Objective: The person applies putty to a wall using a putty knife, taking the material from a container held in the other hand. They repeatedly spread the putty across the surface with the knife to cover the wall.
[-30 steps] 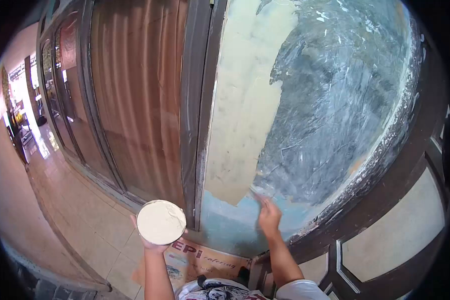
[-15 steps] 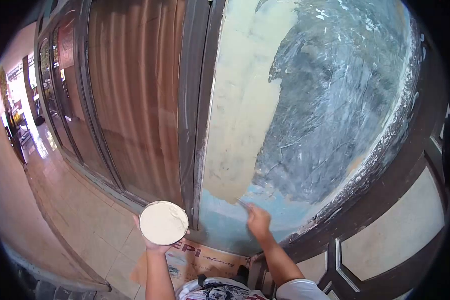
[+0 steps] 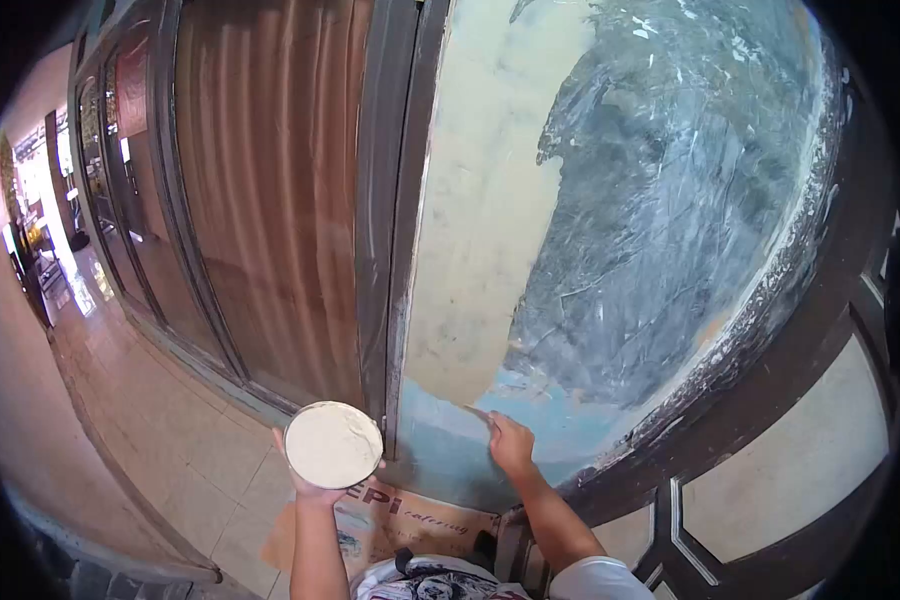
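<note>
My left hand (image 3: 315,490) holds up a round container of cream-coloured putty (image 3: 332,444) from below. My right hand (image 3: 511,443) grips a thin putty knife (image 3: 478,412) and presses its blade against the lower part of a wall panel (image 3: 610,230). The panel's left strip is covered in cream putty, the rest is scraped grey and blue. The blade sits at the bottom edge of the cream area, over the blue patch.
A dark door frame post (image 3: 395,200) runs left of the panel, next to a brown corrugated shutter (image 3: 270,190). Printed cardboard (image 3: 410,515) lies on the tiled floor (image 3: 170,440) below. A dark lattice frame (image 3: 770,450) is at the right.
My right hand with the knife has moved left and slightly down along the panel's lower edge. The putty container has shifted a little right and down.
</note>
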Available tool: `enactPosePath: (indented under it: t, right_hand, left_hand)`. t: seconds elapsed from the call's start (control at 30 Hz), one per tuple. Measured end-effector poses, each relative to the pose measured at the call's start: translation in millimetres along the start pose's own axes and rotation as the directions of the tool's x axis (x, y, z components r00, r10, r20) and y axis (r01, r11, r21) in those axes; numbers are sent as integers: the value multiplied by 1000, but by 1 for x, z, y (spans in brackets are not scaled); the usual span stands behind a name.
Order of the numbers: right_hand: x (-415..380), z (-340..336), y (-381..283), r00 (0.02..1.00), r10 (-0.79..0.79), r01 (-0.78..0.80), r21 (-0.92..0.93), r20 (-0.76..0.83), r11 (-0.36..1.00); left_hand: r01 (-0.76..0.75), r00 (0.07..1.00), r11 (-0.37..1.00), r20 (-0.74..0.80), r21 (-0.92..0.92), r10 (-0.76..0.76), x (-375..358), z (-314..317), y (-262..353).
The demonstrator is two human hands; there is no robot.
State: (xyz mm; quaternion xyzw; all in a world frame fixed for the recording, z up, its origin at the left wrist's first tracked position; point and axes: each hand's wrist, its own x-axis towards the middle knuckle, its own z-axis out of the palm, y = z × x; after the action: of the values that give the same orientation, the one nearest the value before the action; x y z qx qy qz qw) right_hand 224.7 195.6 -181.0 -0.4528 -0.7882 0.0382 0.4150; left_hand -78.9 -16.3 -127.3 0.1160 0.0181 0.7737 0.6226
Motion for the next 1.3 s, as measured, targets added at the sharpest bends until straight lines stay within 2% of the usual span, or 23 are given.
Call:
enactPosePath:
  t: [0.03, 0.07, 0.1, 0.17, 0.2, 0.3, 0.37, 0.4, 0.43, 0.5, 0.53, 0.57, 0.63, 0.7, 0.77, 1.13, 1.23, 1.3]
  right_hand:
    - [5, 3, 0, 997, 39, -32, -99, 72, 995]
    - [17, 1, 6, 998, 25, -29, -53, -65, 998]
    - [37, -9, -3, 997, 13, -17, -51, -74, 999]
    - [67, -55, -40, 960, -29, 33, 12, -277, 999]
    - [76, -72, -54, 960, -24, 27, 8, -278, 1000]
    - [93, -114, -93, 974, -77, 102, 110, -214, 989]
    - [95, -133, -115, 936, -305, 323, 80, -176, 943]
    - [91, -138, -119, 946, -316, 320, 68, -66, 945]
    - [91, -142, -122, 946, -319, 323, 72, -63, 944]
    - [91, -151, -129, 851, -518, 508, 112, 86, 854]
    - [92, -158, -136, 807, -580, 574, 81, 110, 815]
    - [94, -164, -141, 810, -577, 571, 80, 109, 817]
    - [99, -173, -144, 685, -689, 687, 105, 236, 719]
    - [101, -173, -145, 662, -704, 704, 107, 259, 702]
    - [104, -177, -148, 610, -746, 762, 60, 269, 645]
    - [101, -174, -150, 606, -747, 740, 151, 274, 656]
    - [101, -171, -150, 608, -749, 730, 184, 264, 658]
    - [100, -170, -150, 605, -750, 727, 199, 266, 657]
  left_hand:
    - [16, 1000, 1000, 0, -20, -16, 2, 5, -1]
    - [58, 996, 997, 67, -43, -55, 4, 7, -1]
    - [51, 996, 998, 81, -42, -48, 7, 9, -1]
    - [64, 994, 996, 88, -67, -58, 7, 12, -2]
    - [71, 994, 995, 86, -67, -65, 9, 11, -4]
    - [109, 987, 990, 110, 85, -118, 21, 6, -6]
    - [163, 982, 986, 105, -26, -160, 29, 18, -12]
    - [191, 973, 982, 133, -11, -187, 33, 26, -14]
    - [219, 963, 976, 160, 5, -217, 37, 33, -15]
    - [245, 954, 969, 172, 28, -246, 44, 49, -19]
    - [273, 943, 961, 185, 51, -278, 47, 56, -22]
    - [277, 942, 959, 184, 52, -282, 50, 61, -24]
    - [305, 918, 950, 245, 62, -311, 56, 72, -29]
    - [311, 926, 950, 212, 37, -312, 58, 81, -33]
    - [343, 899, 939, 278, 37, -339, 62, 83, -37]
    - [336, 908, 936, 226, 105, -352, 65, 80, -44]
    - [354, 890, 933, 280, 72, -359, 65, 78, -44]
    - [348, 899, 935, 262, 63, -352, 63, 76, -44]
